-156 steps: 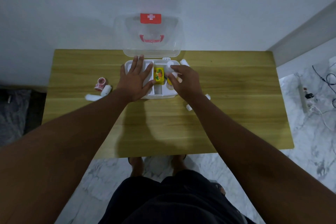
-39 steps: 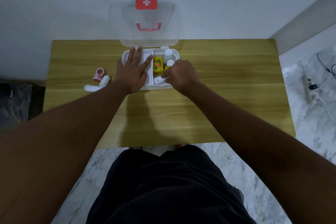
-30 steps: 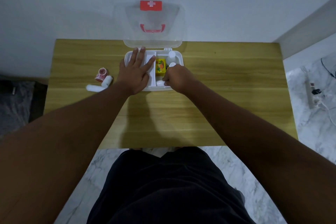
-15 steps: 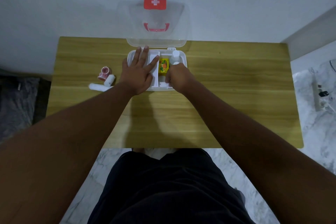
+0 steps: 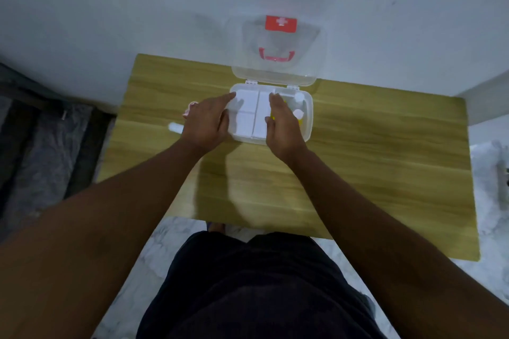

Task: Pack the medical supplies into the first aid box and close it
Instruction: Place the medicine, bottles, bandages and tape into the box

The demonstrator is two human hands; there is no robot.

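The white first aid box (image 5: 308, 126) sits open on the wooden table (image 5: 358, 162), its clear lid (image 5: 278, 69) with a red cross and red handle standing up against the wall. My left hand (image 5: 206, 121) lies at the box's left edge, fingers stretched, forefinger at the back left corner. My right hand (image 5: 282, 124) lies flat over the middle compartments, hiding the yellow packet. White bottles (image 5: 298, 113) show in the right compartment. A white roll (image 5: 176, 127) and a pink tape roll (image 5: 191, 105) lie on the table just left of my left hand.
The table stands against a white wall. A dark mat (image 5: 41, 140) lies on the floor to the left. Marble floor and a power strip (image 5: 502, 173) show to the right. My dark shorts fill the bottom of the view.
My left hand has slid off the box's left compartments to its left edge. My right hand has opened flat over the box's middle. The view has shifted left.
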